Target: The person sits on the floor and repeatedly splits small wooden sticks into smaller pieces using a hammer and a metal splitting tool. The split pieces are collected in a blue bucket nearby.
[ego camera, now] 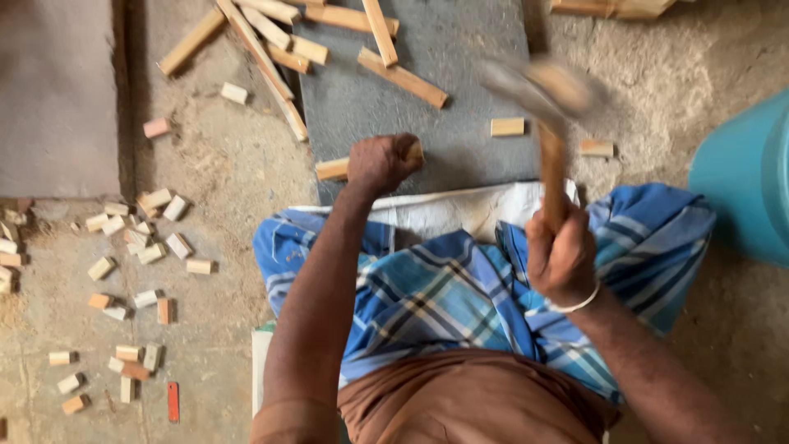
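My left hand (380, 163) is closed around a short wooden stick (332, 168) that lies on a grey stone slab (460, 107). My right hand (560, 255) grips the wooden handle of a tool (551, 164). The tool's head (538, 86) is raised above the slab and blurred by motion, so its exact shape is hard to tell. I sit on the ground with a blue checked cloth (460, 288) over my legs.
Long wooden strips (271, 49) lie piled at the slab's far edge. Small cut blocks (507, 127) rest on the slab, and several more (140, 247) are scattered over the dusty ground at left. A turquoise plastic container (744, 181) stands at right.
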